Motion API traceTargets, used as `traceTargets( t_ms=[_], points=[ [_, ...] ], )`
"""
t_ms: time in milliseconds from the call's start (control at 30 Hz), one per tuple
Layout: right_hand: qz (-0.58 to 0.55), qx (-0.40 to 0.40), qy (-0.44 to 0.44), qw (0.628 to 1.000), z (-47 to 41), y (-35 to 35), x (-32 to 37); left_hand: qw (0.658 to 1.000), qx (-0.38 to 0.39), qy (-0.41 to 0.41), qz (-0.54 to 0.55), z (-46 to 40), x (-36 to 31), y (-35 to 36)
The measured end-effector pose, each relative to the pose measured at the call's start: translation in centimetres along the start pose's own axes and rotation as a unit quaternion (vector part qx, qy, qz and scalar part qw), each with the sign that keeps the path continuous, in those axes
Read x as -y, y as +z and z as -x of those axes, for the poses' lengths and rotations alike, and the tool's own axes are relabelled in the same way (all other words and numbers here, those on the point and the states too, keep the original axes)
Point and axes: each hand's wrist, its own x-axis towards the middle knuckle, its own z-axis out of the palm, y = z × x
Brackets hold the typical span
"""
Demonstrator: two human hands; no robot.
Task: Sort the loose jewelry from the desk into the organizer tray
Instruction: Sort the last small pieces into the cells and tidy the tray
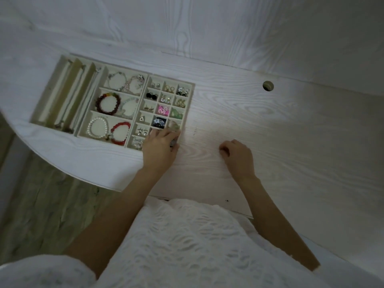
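Observation:
The beige organizer tray [192,88] lies on the left of the white desk [280,132]. Its left section holds chains, its middle section holds bead and pearl bracelets [108,103], and its right grid holds earrings and small pieces [163,110]. My left hand [161,149] lies over the grid's near right corner, fingers stretched onto the compartments. A small dark shape beside its thumb is too blurred to identify. My right hand [238,157] rests on the bare desk to the right, fingers curled under, with nothing visible in it.
A round cable hole [268,86] sits in the desk at the back right. The desk's curved edge [68,173] runs below the tray, with floor beyond it. A white wall panel rises behind. My white knitted garment fills the near foreground.

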Motion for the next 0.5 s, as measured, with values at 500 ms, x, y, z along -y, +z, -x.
traceTargets(
  t_ms=[500],
  points=[
    [-0.302, 0.130, -0.074, 0.942, -11.2, -0.2, 14.1, 0.967, -0.118, -0.203, 0.096, 2.2, 7.1, -4.3]
  ],
)
